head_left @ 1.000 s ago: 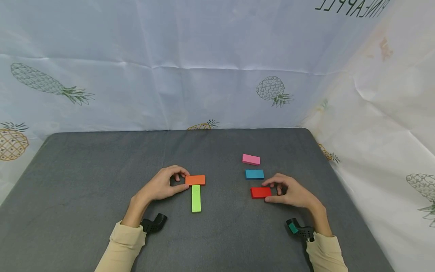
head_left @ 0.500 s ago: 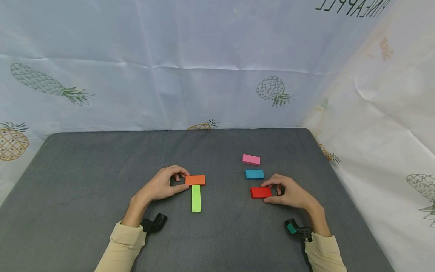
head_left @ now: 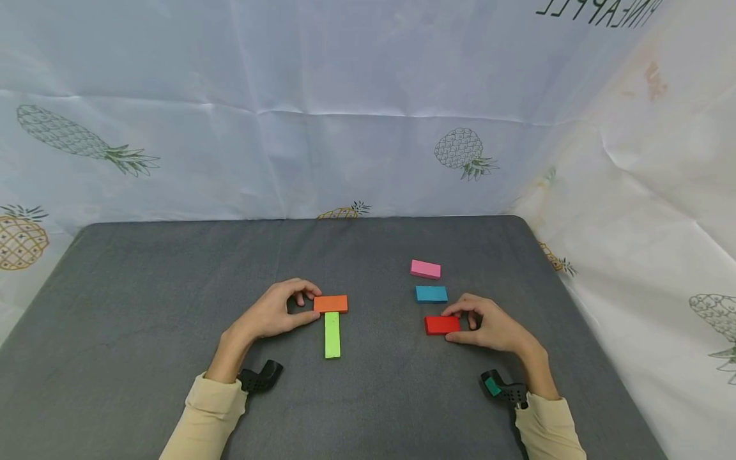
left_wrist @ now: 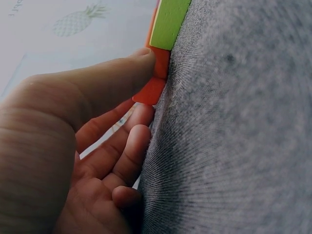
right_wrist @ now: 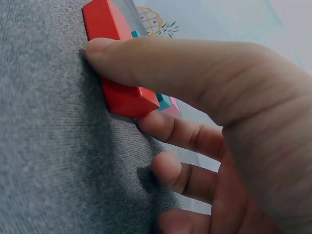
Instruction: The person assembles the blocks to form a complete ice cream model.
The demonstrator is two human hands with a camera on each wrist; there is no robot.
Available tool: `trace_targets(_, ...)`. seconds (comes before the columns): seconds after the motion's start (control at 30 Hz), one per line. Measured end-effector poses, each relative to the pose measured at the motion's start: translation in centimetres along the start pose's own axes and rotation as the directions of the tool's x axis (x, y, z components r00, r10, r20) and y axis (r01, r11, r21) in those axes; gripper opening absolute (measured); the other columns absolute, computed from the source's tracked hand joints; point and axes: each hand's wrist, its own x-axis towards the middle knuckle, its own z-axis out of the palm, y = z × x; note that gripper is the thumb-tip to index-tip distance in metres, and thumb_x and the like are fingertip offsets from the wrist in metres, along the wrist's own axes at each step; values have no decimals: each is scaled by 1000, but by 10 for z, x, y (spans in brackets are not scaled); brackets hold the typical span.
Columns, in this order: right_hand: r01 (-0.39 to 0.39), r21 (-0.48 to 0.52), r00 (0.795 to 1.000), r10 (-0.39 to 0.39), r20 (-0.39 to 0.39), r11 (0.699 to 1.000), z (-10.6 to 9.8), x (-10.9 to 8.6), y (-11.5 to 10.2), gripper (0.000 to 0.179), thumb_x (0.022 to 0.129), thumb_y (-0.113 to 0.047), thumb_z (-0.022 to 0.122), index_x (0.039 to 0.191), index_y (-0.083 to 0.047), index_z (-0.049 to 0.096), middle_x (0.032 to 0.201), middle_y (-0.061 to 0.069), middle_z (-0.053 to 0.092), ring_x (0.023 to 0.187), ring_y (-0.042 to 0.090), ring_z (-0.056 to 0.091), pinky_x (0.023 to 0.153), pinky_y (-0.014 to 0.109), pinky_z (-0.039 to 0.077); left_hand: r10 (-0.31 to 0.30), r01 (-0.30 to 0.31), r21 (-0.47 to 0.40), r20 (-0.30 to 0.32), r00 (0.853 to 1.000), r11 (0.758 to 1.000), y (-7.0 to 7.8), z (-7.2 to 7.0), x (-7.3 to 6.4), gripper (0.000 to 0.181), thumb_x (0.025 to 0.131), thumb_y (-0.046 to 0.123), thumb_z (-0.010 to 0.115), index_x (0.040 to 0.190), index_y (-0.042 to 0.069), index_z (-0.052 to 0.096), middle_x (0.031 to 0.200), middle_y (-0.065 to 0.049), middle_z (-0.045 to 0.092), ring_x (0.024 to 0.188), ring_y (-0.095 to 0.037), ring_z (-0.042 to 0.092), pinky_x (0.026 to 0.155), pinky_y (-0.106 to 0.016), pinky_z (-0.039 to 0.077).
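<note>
My left hand [head_left: 283, 310] pinches the left end of an orange block [head_left: 330, 304] between thumb and fingers. A light green block [head_left: 332, 335] lies lengthwise below it, its far end against the orange one, so the two make a T. To the right, my right hand [head_left: 489, 324] grips a red block [head_left: 441, 325] by its right end, thumb on the near side and fingers on the far side. In the right wrist view the thumb crosses the red block's face [right_wrist: 129, 100]. The left wrist view has the thumb against the orange block [left_wrist: 150, 90].
Behind the red block lie a blue block [head_left: 431, 294] and, farther back, a pink block [head_left: 425, 269]. All rest on a grey cloth-covered table [head_left: 368, 409]. A white pineapple-print curtain [head_left: 356, 76] hangs behind and at the right.
My right hand has shifted very slightly left along the red block and now holds still. The left hand and the blocks stay in place.
</note>
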Motion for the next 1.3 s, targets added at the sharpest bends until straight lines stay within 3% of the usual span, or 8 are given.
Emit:
trace_targets(0.3, -6, -9, 1000, 6, -29, 1000, 0, 0, 1, 30, 84, -20, 86, 112, -21, 73, 93, -6, 62, 66, 2, 49, 61, 21, 44, 1, -1, 4, -3, 1000, 1000, 0, -1, 1, 30, 88, 15, 81, 115, 10, 70, 105, -2, 69, 87, -10, 54, 80, -29, 47)
trace_targets(0.97, 111, 9, 990, -110, -84, 994, 19, 18, -11, 33, 85, -15, 84, 115, -17, 71, 87, 1, 57, 65, 5, 50, 61, 23, 44, -1, 1, 3, -9, 1000, 1000, -3, 0, -1, 28, 89, 16, 81, 114, 13, 70, 104, -1, 68, 87, -9, 53, 80, -29, 47)
trace_targets(1.3, 40, -27, 997, -42, -63, 999, 25, 33, -23, 34, 88, -24, 83, 119, -22, 71, 91, -4, 57, 69, 3, 50, 64, 21, 44, -5, 5, 3, -10, 1000, 1000, -4, 2, -1, 29, 89, 18, 81, 115, 13, 70, 105, 0, 68, 87, -10, 54, 80, -29, 47)
